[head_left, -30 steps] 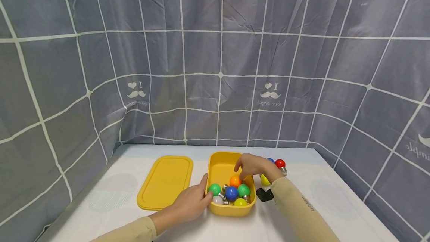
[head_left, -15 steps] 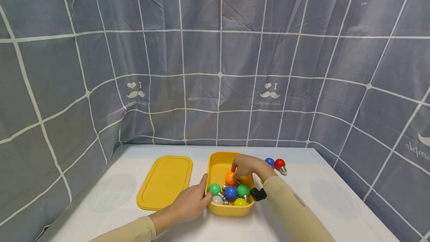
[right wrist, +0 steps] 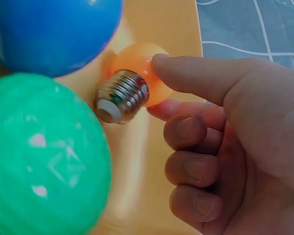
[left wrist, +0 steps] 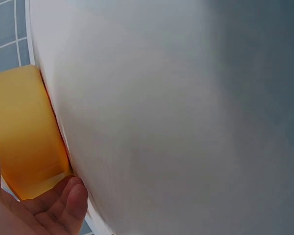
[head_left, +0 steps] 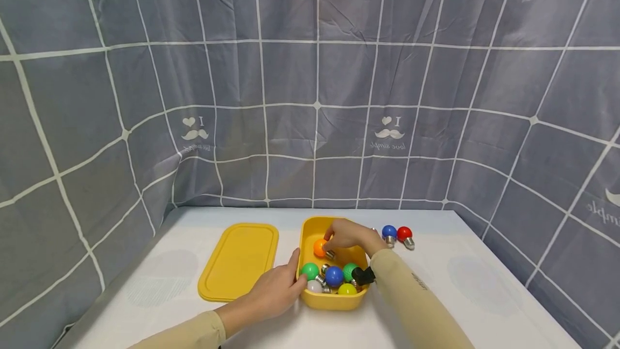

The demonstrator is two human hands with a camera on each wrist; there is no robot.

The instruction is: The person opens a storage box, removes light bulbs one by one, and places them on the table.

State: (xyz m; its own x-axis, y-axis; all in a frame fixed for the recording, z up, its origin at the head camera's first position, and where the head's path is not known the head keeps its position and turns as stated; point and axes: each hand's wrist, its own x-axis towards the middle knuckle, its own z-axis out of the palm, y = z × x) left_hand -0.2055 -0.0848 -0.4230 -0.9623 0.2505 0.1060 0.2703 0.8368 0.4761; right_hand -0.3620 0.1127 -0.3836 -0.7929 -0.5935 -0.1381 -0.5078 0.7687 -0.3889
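Observation:
In the head view, my right hand (head_left: 346, 234) reaches into the yellow plastic box (head_left: 334, 301). Its thumb and index finger pinch an orange light bulb (right wrist: 146, 66) by the globe, with the metal screw base pointing away from the palm. My left hand (head_left: 273, 288) holds the box's left side, thumb at the rim and the other fingers against the outer wall (left wrist: 27, 122). Within the box's near half lie a green bulb (head_left: 310, 271), a blue bulb (head_left: 333, 276), another green bulb (head_left: 350, 270), a white bulb (head_left: 314, 286) and a yellow bulb (head_left: 346, 289).
A yellow lid (head_left: 238, 263) lies flat on the white table (head_left: 465, 284), left of the box. Right of the box, a blue bulb (head_left: 389, 231) and a red bulb (head_left: 404, 234) lie side by side. Behind the table hangs a grey checked curtain (head_left: 290, 79).
My right hand has moved the orange bulb leftward and farther back inside the box, away from the other bulbs. The left hand stays at the box's side.

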